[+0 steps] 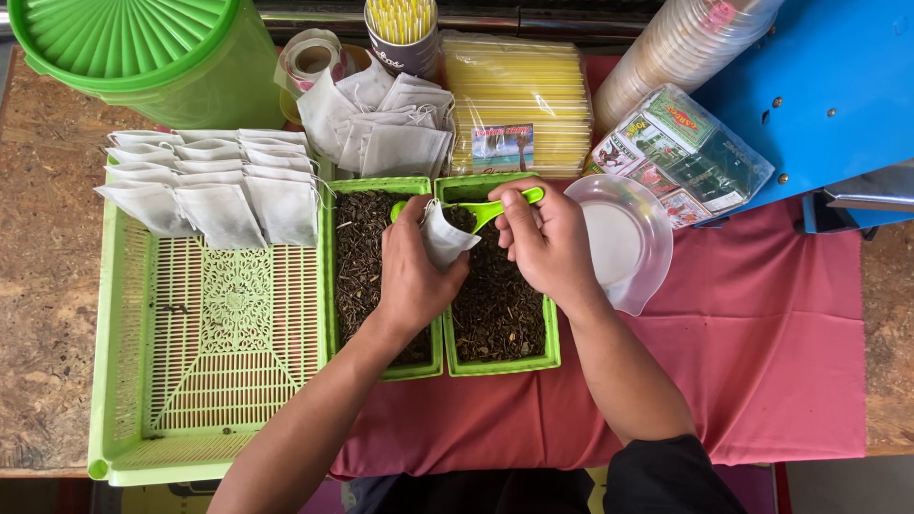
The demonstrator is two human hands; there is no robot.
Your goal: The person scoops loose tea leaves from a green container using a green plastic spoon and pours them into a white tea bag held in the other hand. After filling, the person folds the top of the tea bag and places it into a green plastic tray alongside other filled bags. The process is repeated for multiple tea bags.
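A small white filter bag [444, 240] is held pinched in the fingers of the left hand [411, 276] above the two green trays of dark loose tea [495, 305]. A green scoop [486, 209] is gripped by the closed fingers of the right hand [547, 243], its bowl apparently at the bag's mouth. Filled bags [214, 186] are laid in rows on the green slatted basket [200, 381] at the left of the counter.

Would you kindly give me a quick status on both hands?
Left hand holds white filter bag open. Right hand tips green scoop into it. Both over right tea tray. Nothing obstructing.
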